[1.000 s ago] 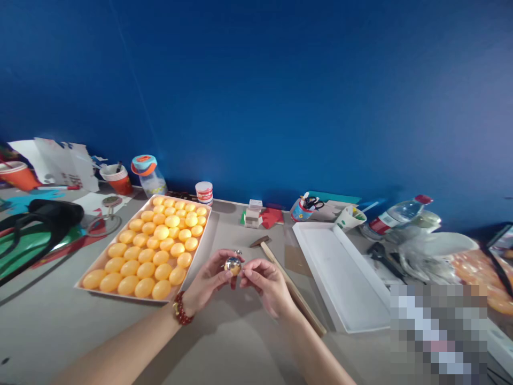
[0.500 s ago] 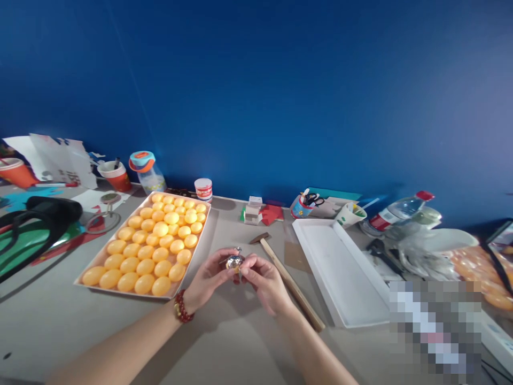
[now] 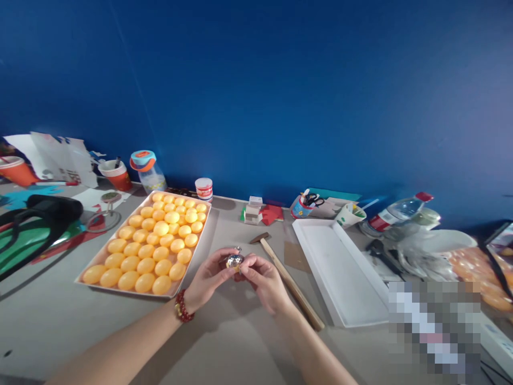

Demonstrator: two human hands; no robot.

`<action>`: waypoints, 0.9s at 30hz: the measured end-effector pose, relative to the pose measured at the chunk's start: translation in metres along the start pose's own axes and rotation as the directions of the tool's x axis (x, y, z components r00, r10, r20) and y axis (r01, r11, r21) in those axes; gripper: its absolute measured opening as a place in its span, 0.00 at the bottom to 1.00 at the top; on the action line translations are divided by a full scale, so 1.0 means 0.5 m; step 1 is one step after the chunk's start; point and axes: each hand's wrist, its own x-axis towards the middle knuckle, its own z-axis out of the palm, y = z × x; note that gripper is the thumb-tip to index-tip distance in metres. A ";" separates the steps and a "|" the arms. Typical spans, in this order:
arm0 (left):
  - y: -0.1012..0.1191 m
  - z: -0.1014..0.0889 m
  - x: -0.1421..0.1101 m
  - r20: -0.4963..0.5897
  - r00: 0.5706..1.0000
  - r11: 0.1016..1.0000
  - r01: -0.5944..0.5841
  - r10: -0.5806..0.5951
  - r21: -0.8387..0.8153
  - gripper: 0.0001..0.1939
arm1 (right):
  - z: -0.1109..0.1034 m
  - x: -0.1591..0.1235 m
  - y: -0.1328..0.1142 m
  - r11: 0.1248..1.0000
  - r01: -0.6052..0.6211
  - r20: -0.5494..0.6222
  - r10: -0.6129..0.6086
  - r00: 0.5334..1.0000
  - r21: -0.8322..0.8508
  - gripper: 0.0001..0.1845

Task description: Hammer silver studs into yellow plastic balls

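Observation:
A small shiny silver round object (image 3: 234, 260) sits between my two hands, above the middle of the table. My left hand (image 3: 210, 275) curls round its left side, thumb in front and fingers behind. From the right, my right hand (image 3: 262, 279) pinches its lower edge with thumb and forefinger. A little metal knob shows at the top of the object; its underside is partly covered by my fingers. Just right of my right hand lies a hammer (image 3: 294, 289) with a wooden handle, its head pointing away from me.
On the left stands a shallow box (image 3: 178, 286) of orange balls. A white tray (image 3: 340, 278) lies right of the hammer. Along the wall are a pen cup (image 3: 301, 207), small white boxes (image 3: 253, 211), a jar (image 3: 204, 190) and a bottle (image 3: 396, 214).
Both hands stay in nearly the same place round the silver object. My right fingertips have shifted slightly against its lower edge.

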 end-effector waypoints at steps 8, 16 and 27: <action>-0.001 0.004 0.002 -0.011 1.000 1.000 -0.011 0.011 0.001 0.15 | -0.003 0.001 0.003 0.999 0.026 0.018 -0.025 1.000 -0.035 0.09; -0.002 0.006 0.001 -0.023 0.999 1.000 -0.024 0.025 0.019 0.16 | -0.004 0.002 0.002 0.995 0.031 0.002 -0.030 1.000 -0.098 0.11; -0.009 0.003 0.001 -0.041 0.998 0.998 -0.050 0.052 0.046 0.17 | 0.002 -0.002 -0.001 0.988 0.036 -0.033 -0.041 0.999 -0.151 0.12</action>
